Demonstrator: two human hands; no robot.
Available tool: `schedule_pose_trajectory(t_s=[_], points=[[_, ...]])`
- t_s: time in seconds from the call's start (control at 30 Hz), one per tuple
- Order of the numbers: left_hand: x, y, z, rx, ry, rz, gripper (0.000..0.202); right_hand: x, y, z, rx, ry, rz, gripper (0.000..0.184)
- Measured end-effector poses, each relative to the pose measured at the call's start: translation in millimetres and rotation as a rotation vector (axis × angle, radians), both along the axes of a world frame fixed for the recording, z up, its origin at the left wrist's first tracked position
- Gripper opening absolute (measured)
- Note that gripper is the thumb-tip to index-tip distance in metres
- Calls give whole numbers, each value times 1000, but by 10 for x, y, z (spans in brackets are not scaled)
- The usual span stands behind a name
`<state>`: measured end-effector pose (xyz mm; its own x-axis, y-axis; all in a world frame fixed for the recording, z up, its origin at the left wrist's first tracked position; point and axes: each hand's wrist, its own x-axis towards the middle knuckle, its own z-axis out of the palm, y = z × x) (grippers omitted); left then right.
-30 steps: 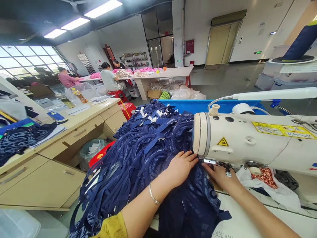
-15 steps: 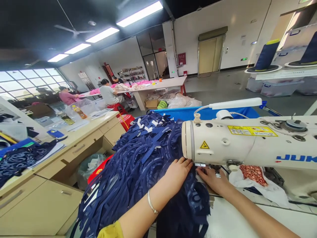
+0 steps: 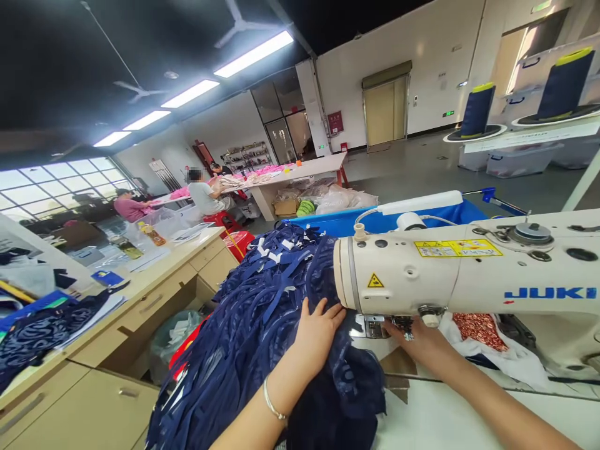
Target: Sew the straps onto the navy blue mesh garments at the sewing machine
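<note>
The left hand (image 3: 316,335) lies unclenched, fingers spread flat, on the heap of navy garments (image 3: 244,344) that runs beneath it and out to its left, while the right hand (image 3: 424,344) is beside the metal parts (image 3: 375,326) under the sewing machine's head, its fingertips partly hidden, so I cannot tell whether they grip anything. Above and right of the right hand, the white sewing machine (image 3: 440,289) reads "JUKI" in blue letters (image 3: 550,293); above both hands sit a triangular warning sticker (image 3: 375,280) and a yellow label (image 3: 459,249) with print too small to read
</note>
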<state>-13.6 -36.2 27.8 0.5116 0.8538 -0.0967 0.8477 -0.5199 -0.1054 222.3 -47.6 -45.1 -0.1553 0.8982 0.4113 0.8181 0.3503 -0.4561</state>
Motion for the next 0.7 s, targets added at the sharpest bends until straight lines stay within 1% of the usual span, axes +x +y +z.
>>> schedule_pose_trajectory(t_s=[0.03,0.1,0.13,0.17,0.2,0.23,0.27,0.33,0.4,0.43,0.5,0.53,0.6,0.63,0.7], points=[[-29,-8,24,-18,-20,2,52,-18,-24,-4,-20,6,46,30],[-89,-34,88,-81,-83,-32,57,-84,-113,-14,-62,19,175,33],[-123,-57,132,-121,-130,-56,59,-127,-168,-14,-79,14,263,32],[-159,-91,184,-154,-188,-67,60,-174,-222,-9,-96,17,324,31],[-198,-138,239,-170,-251,-55,58,-221,-269,1,-131,13,374,35],[-237,-202,292,-169,-310,-16,55,-269,-306,16,-195,3,406,43],[-275,-284,336,-154,-358,53,52,-318,-332,36,-265,-23,423,53],[-338,-491,358,-113,-403,252,51,-419,-354,80,-415,-137,437,65],[-384,-710,265,-136,-394,425,62,-524,-353,118,-494,-281,428,68],[-405,-800,180,-158,-385,472,72,-575,-350,132,-508,-336,418,69],[-450,-896,-21,-170,-365,487,89,-666,-347,159,-512,-381,392,66],[-479,-894,-113,-154,-355,480,90,-705,-347,175,-512,-373,387,64],[-551,-797,-234,-92,-325,472,82,-768,-343,218,-531,-322,393,65],[-595,-716,-255,-63,-300,474,77,-791,-338,243,-538,-285,409,67],[-690,-530,-227,-27,-237,468,71,-820,-321,285,-534,-192,447,71]])
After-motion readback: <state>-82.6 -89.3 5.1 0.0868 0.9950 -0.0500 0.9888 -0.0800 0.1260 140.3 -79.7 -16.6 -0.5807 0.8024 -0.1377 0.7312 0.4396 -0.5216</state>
